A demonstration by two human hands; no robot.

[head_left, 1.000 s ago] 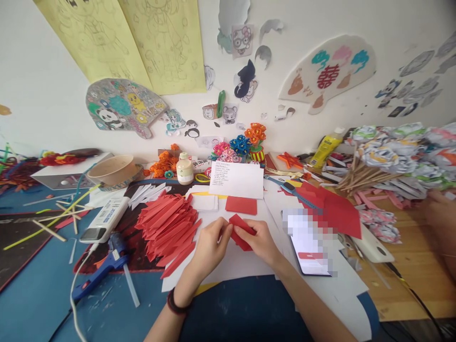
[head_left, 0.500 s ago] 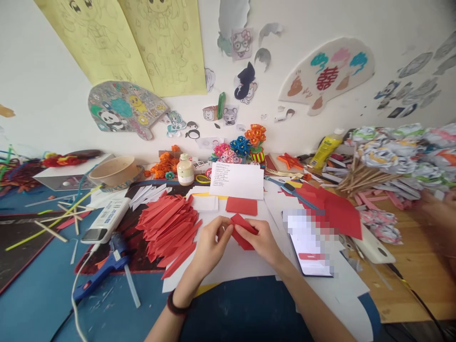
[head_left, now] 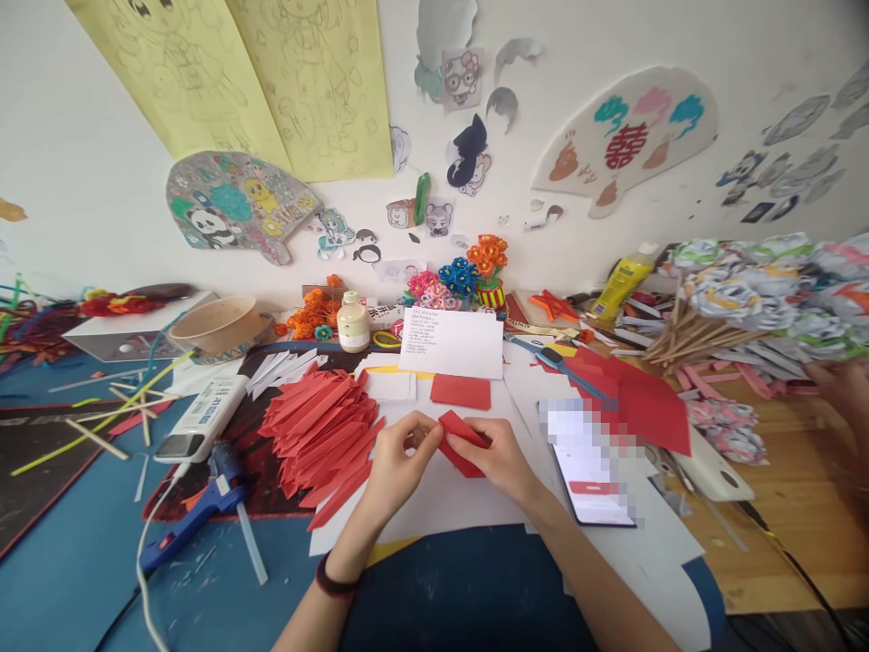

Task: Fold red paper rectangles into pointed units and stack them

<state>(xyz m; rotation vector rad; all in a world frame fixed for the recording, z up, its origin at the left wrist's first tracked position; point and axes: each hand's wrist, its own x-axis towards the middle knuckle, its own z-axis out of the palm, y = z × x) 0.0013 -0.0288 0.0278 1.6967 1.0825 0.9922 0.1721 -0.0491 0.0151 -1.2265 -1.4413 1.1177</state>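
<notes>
Between my two hands is a piece of red paper [head_left: 467, 460], partly folded, held just above the white sheets. My left hand [head_left: 407, 453] pinches its upper left corner with thumb and forefinger. My right hand [head_left: 499, 453] grips the right side, thumb on top; the fingers beneath are hidden. Behind my hands a flat red paper rectangle [head_left: 460, 392] lies on the white paper. To the left of my left hand sits a large pile of folded red paper strips [head_left: 319, 435].
A phone [head_left: 590, 480] lies right of my right hand, with red sheets [head_left: 644, 403] beyond it. A blue glue gun [head_left: 196, 525] and white power strip [head_left: 204, 421] are at left. A cream bottle [head_left: 353, 324] stands behind. Another person's hand [head_left: 838, 385] shows at far right.
My hands stay almost in place, still holding the red paper, whose top fold has shifted slightly. The other person's hand at the far right has moved a little.
</notes>
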